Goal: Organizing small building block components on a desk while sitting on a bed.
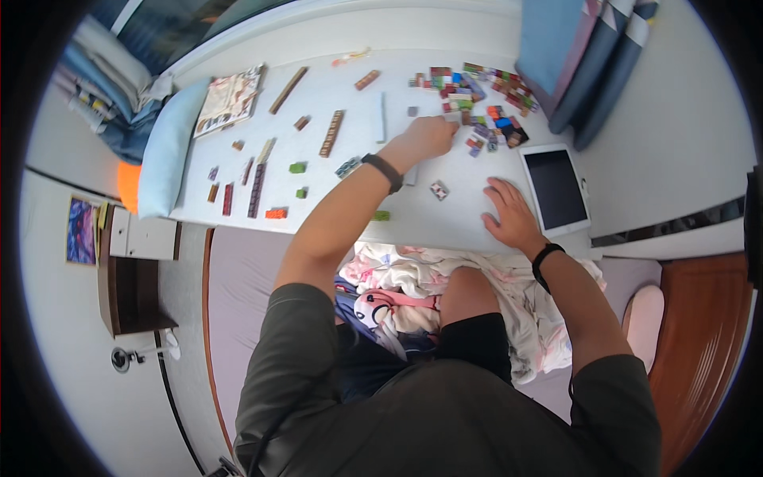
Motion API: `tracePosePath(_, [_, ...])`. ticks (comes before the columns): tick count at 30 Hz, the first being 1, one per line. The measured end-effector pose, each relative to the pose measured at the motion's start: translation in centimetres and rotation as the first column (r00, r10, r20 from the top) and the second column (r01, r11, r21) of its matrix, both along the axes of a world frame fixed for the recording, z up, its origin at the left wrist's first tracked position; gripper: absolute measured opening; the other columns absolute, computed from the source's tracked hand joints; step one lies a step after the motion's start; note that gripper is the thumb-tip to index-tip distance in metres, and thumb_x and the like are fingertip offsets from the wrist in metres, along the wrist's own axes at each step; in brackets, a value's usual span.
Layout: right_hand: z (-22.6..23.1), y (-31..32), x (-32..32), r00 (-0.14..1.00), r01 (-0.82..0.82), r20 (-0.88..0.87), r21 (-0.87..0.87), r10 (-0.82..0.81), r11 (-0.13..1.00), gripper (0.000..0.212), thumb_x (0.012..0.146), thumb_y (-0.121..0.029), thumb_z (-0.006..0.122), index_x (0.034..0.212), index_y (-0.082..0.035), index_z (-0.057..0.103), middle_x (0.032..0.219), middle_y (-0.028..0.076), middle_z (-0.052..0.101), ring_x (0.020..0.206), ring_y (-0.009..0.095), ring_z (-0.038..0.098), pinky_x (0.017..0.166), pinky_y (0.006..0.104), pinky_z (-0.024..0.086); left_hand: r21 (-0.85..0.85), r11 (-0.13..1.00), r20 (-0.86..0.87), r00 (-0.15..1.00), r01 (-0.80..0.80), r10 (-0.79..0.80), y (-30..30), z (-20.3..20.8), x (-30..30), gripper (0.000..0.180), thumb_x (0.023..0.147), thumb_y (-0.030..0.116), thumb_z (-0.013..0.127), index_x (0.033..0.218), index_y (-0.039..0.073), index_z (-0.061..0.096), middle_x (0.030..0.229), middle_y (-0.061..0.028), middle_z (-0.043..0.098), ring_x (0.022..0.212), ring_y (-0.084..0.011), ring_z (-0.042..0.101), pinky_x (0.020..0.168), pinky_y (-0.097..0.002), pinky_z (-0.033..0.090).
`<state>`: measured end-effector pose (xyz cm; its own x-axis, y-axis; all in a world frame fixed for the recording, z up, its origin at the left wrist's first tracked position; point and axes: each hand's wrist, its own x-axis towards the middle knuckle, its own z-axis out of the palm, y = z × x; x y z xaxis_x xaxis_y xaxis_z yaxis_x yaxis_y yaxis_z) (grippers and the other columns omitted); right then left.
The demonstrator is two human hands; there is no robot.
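My left hand (431, 137) reaches across the white table (302, 179) to the near side of a pile of small coloured toy building bricks (457, 102). Its fingers are curled together, and what they hold, if anything, is hidden. A small brown brick (466, 118) lies just beyond its fingertips. My right hand (513, 213) rests on the table near the front edge, fingers apart, holding nothing. Beside it on the right lies a white-framed tablet (558, 189) with a dark screen. A black-and-white patterned piece (439, 190) lies between my two hands.
Sorted bricks lie to the left: a long brown row (331, 133), a dark row (256, 191), green bricks (297, 168) and an orange one (276, 213). A booklet (230, 99) and a light blue cushion (175, 147) are at the far left. Curtains (584, 63) hang at the back right.
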<state>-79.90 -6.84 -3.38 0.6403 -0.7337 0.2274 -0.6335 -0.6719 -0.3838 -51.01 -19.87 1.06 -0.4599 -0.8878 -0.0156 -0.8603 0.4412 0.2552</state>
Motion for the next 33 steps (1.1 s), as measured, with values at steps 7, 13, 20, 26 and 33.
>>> tracePosePath(7, [0.1,-0.2,0.0,1.0,0.005,0.02,0.006,-0.005,1.0,0.054,0.09,-0.026,0.072,0.136,-0.001,0.057,0.153,0.018,0.048,0.146,0.038,0.04,0.123,0.0479,0.033,-0.041,0.939,-0.158,0.926,0.341,-0.343,1.3,-2.1,-3.1,0.016,0.087,0.009,0.07,0.102,0.004,0.067,0.097,-0.0161,0.071,0.093,-0.038,0.071,0.08,-0.0503,0.056])
tracePosePath(13, [-0.2,-0.1,-0.8,0.999,0.015,0.043,0.008,-0.016,1.0,0.053,0.09,-0.027,0.072,0.135,-0.002,0.057,0.153,0.017,0.047,0.146,0.037,0.041,0.123,0.0467,0.033,0.161,0.95,-0.232,0.946,0.267,-0.226,1.9,1.9,-4.0,0.039,0.082,0.013,0.086,0.115,0.0,0.07,0.094,-0.0204,0.075,0.089,-0.0368,0.073,0.081,-0.0418,0.056])
tracePosePath(20, [-0.7,-0.1,-1.1,0.999,0.019,0.039,-0.005,-0.019,1.0,0.053,0.09,-0.027,0.073,0.135,-0.003,0.058,0.153,0.017,0.048,0.146,0.036,0.041,0.123,0.046,0.033,0.444,0.873,-0.611,0.781,0.2,0.132,3.9,3.8,0.1,0.031,0.089,0.006,0.082,0.118,0.0,0.072,0.089,-0.0055,0.073,0.081,-0.0129,0.066,0.08,-0.029,0.055])
tracePosePath(26, [-0.6,-0.2,-0.6,1.0,0.009,0.03,0.005,-0.009,1.0,0.054,0.091,-0.029,0.072,0.136,-0.003,0.058,0.155,0.016,0.046,0.148,0.036,0.039,0.124,0.0458,0.032,0.374,0.927,-0.716,0.626,-0.028,0.308,11.5,3.5,3.3,0.036,0.09,0.006,0.082,0.124,0.002,0.071,0.101,-0.0084,0.076,0.09,-0.0145,0.071,0.087,-0.03,0.058])
tracePosePath(33, [-0.8,-0.2,-0.6,1.0,0.024,0.008,0.002,-0.024,1.0,0.053,0.092,-0.028,0.07,0.137,-0.003,0.058,0.155,0.016,0.046,0.148,0.036,0.039,0.124,0.0456,0.032,-0.176,0.816,-0.472,0.775,-0.551,0.421,19.2,-3.0,2.7,0.031,0.077,0.005,0.086,0.105,0.005,0.072,0.095,-0.012,0.074,0.093,-0.0326,0.069,0.088,-0.0438,0.054])
